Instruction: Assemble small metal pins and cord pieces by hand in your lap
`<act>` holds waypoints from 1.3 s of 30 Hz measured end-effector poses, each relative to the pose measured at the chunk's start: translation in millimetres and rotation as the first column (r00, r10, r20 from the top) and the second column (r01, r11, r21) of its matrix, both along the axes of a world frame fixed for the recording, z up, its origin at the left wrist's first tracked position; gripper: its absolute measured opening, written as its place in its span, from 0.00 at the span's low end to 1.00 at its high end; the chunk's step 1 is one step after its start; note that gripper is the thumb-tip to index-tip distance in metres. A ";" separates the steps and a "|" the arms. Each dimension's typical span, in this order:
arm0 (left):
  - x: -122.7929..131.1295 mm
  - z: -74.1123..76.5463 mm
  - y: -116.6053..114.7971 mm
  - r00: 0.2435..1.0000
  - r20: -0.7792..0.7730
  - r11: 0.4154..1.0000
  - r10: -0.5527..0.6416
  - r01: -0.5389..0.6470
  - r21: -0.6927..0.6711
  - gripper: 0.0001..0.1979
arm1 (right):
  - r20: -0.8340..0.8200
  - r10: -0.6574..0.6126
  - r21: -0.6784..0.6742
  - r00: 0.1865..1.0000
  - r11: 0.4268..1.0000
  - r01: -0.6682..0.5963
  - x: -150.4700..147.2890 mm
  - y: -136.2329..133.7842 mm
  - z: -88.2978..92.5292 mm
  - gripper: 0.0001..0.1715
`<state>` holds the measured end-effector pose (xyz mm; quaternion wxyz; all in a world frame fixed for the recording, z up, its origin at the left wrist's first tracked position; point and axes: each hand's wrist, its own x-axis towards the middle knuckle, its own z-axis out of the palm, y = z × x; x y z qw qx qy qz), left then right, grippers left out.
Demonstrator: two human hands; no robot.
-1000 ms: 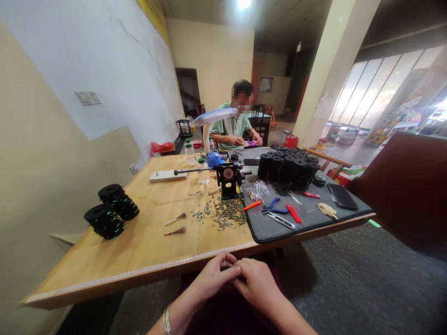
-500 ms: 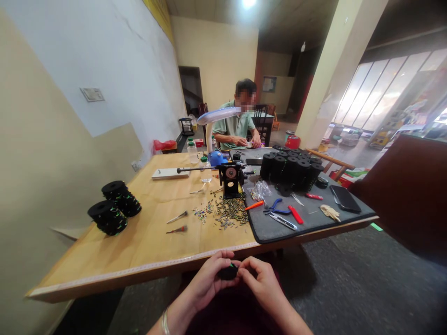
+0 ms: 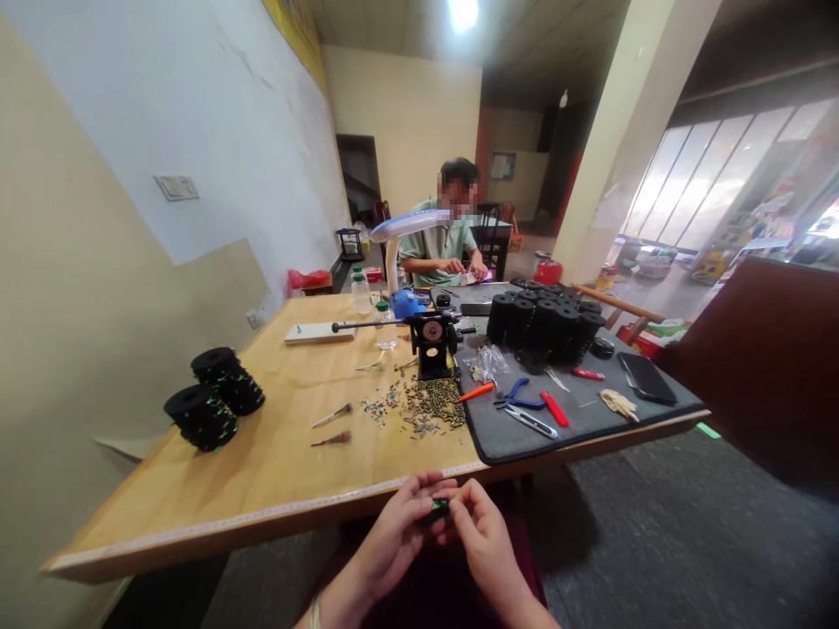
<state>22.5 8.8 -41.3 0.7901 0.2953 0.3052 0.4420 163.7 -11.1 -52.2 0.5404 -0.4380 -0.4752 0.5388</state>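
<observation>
A small black piece with green bits [image 3: 438, 507] is held between my two hands, below the table's front edge. My left hand [image 3: 401, 524] wraps round it from the left, with the thumb on top. On its right end, the thumb and forefinger of my right hand [image 3: 481, 528] are pinched together. Fingers cover much of the piece. Beyond the hands, a heap of small metallic parts [image 3: 433, 404] lies on the wooden table [image 3: 275, 454], in front of a black machine with a dial [image 3: 433, 336].
Two black spools [image 3: 200, 415] stand at the left. The grey mat [image 3: 498, 445] bears blue pliers [image 3: 523, 395], a red-handled tool [image 3: 554, 409], a phone [image 3: 646, 377] and several black rolls [image 3: 557, 328]. Two brushes [image 3: 333, 438] lie mid-table. A person [image 3: 426, 249] sits opposite behind a lamp [image 3: 406, 224].
The black piece has turned in my hands and looks narrower now, with more green showing. My right hand has shifted slightly. The view has tilted up a little.
</observation>
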 end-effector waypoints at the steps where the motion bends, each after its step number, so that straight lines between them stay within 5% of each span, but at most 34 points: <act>1: -1.7 -0.6 2.1 0.998 -0.056 0.999 0.002 0.000 0.035 0.18 | 0.083 -0.019 0.060 0.996 0.998 0.014 2.0 0.4 1.0 0.17; 5: -7.5 -0.2 10.2 0.936 -0.347 0.979 0.059 0.014 0.204 0.21 | 0.410 -0.098 0.295 0.907 0.955 -0.030 12.1 -0.2 9.0 0.09; 8: -8.4 0.5 10.8 0.917 -0.395 0.974 0.049 0.044 0.223 0.21 | 0.492 -0.078 0.342 0.867 0.934 -0.109 17.4 -0.2 15.1 0.08; 14: -4.6 0.9 3.3 0.969 -0.241 0.986 -0.061 0.096 0.139 0.15 | 0.474 0.011 0.195 0.881 0.974 -0.118 21.8 1.9 20.9 0.11; 20: 2.1 7.2 1.8 0.948 -0.318 0.989 -0.010 0.056 0.134 0.13 | 0.517 -0.048 0.274 0.855 0.955 -0.112 19.7 -0.4 18.7 0.09; 26: 2.0 10.3 1.1 0.987 -0.129 0.995 -0.097 0.095 -0.022 0.14 | 0.394 0.058 0.126 0.917 0.985 -0.117 23.0 2.8 15.8 0.12; 34: 3.1 8.1 2.8 0.913 -0.408 0.991 -0.024 0.075 0.110 0.16 | 0.552 -0.092 0.324 0.829 0.939 -0.111 22.6 -0.2 16.6 0.08; 39: 3.0 9.1 -0.2 0.963 -0.255 0.996 -0.089 0.093 0.001 0.09 | 0.487 0.021 0.196 0.873 0.972 -0.133 27.7 2.8 16.7 0.11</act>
